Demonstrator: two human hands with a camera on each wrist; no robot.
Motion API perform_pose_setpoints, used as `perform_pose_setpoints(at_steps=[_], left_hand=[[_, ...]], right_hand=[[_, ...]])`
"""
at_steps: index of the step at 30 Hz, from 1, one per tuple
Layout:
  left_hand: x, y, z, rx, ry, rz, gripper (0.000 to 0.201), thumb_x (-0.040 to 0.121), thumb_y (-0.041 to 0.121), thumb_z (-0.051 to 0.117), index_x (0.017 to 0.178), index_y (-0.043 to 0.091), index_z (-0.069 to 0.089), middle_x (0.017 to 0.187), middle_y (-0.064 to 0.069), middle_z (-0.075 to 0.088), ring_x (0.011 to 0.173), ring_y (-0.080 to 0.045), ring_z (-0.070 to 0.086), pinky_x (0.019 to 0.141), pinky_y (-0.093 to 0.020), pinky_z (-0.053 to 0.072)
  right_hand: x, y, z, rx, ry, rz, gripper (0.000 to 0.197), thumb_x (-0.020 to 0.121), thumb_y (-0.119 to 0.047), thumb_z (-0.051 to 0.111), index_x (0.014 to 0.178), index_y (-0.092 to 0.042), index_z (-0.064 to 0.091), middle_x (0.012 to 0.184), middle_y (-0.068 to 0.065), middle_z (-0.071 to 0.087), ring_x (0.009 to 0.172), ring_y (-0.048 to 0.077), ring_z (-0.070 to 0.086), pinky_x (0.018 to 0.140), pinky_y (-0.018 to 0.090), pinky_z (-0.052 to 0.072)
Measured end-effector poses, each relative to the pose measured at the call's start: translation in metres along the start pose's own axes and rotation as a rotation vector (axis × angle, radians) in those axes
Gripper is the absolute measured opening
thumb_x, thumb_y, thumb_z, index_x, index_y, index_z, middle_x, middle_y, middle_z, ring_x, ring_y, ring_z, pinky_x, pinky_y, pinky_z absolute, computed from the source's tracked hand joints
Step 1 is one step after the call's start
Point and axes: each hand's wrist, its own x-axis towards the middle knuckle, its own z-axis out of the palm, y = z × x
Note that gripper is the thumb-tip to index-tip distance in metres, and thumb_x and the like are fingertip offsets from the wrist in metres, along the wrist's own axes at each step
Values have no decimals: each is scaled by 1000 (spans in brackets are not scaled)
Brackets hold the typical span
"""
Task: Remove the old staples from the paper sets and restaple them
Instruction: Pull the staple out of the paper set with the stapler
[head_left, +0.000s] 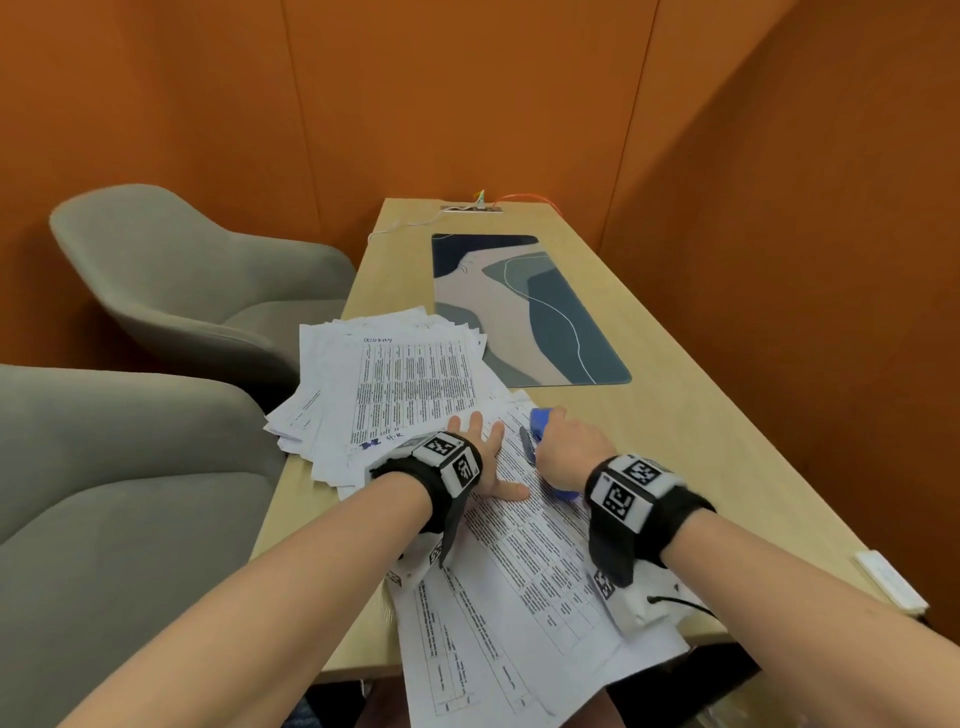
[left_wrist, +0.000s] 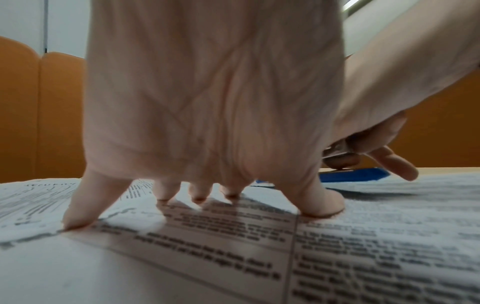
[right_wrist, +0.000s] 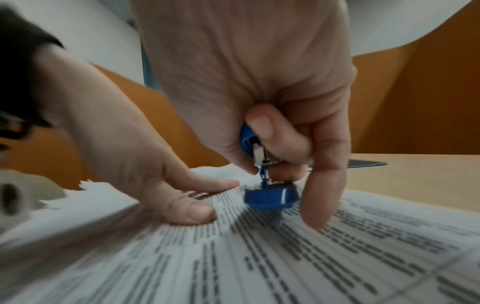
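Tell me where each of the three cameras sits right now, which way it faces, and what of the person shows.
Head: above, looking forward and down at the desk; both forearms, left hand and right hand show.
Left wrist: low over the printed sheets, facing along the left hand, whose spread fingers press the paper.
Right wrist: low, facing along the right hand, which grips the blue stapler; the left hand shows too.
Shared: all three views show the stapler and the printed sheets.

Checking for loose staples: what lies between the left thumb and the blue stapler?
In the right wrist view, only printed paper shows between the left thumb and the blue stapler.
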Motion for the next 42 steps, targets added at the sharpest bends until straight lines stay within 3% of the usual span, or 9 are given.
perform_pose_setpoints(at_steps=[5, 10, 15, 18, 21, 23, 28, 34, 42], left_hand=[[3, -1, 5, -23, 16, 18, 105, 80, 76, 43, 153, 22, -10, 160, -10, -13, 147, -37, -8, 115, -57, 9], [1, -1, 6, -8, 14, 16, 103, 81, 75, 42, 153, 22, -10, 160, -10, -13, 147, -37, -7, 115, -56, 10], [1, 1, 4, 6, 20, 16, 103, 82, 74, 43, 153, 21, -10, 160, -11, -12, 146, -38, -6, 115, -56, 12], [1, 0, 4, 16, 30, 18, 103, 82, 74, 42, 153, 20, -10, 160, -12, -12, 146, -39, -5, 115, -56, 11], [3, 0, 6, 16, 50, 25, 104, 82, 74, 43, 153, 19, -9, 160, -13, -10, 146, -40, -4, 115, -55, 10], [3, 0, 7, 18, 63, 20, 104, 82, 74, 43, 153, 18, -7, 160, -14, -8, 146, -40, -3, 115, -55, 10], [6, 1, 6, 16, 68, 10, 104, 81, 75, 42, 153, 18, -5, 160, -14, -7, 146, -40, -1, 115, -55, 10], [7, 0, 8, 15, 131, 20, 103, 80, 73, 47, 153, 15, 3, 158, -16, 5, 144, -40, 10, 112, -54, 18], [7, -2, -1, -14, 47, -14, 101, 83, 73, 41, 153, 19, -8, 160, -12, -11, 146, -40, -5, 115, -54, 10]], right_hand=[[-10, 5, 9, -75, -15, -10, 55, 99, -24, 37, 147, -4, 18, 130, 16, 54, 117, 33, 53, 86, 37, 43], [-1, 2, 3, -68, -14, -26, 34, 96, -20, 41, 126, -5, 42, 120, 15, 57, 102, 32, 55, 73, 34, 37], [14, -6, 7, -91, -28, -6, 30, 95, -22, 46, 120, -6, 49, 115, 10, 58, 87, 25, 49, 67, 31, 36], [13, -13, 9, -90, 0, 51, 36, 95, -18, 47, 127, -4, 45, 122, 11, 57, 104, 27, 58, 73, 32, 43], [1, -15, 17, -127, 67, 84, 55, 98, -17, 44, 144, 2, 21, 130, 13, 55, 119, 27, 54, 91, 34, 45], [-2, -12, 23, -168, 111, 42, 61, 98, -15, 40, 148, 3, 9, 129, 12, 57, 119, 27, 55, 92, 34, 44], [0, -9, 19, -79, 89, 38, 56, 98, -13, 38, 146, 2, 16, 131, 15, 54, 121, 30, 53, 93, 37, 44], [-2, -13, 24, -74, 123, 45, 60, 101, -18, 36, 150, 0, 6, 130, 12, 56, 121, 28, 53, 91, 35, 45], [19, -2, 9, 45, 73, 44, 51, 98, -16, 36, 145, -2, 21, 129, 15, 55, 117, 33, 54, 90, 39, 44]])
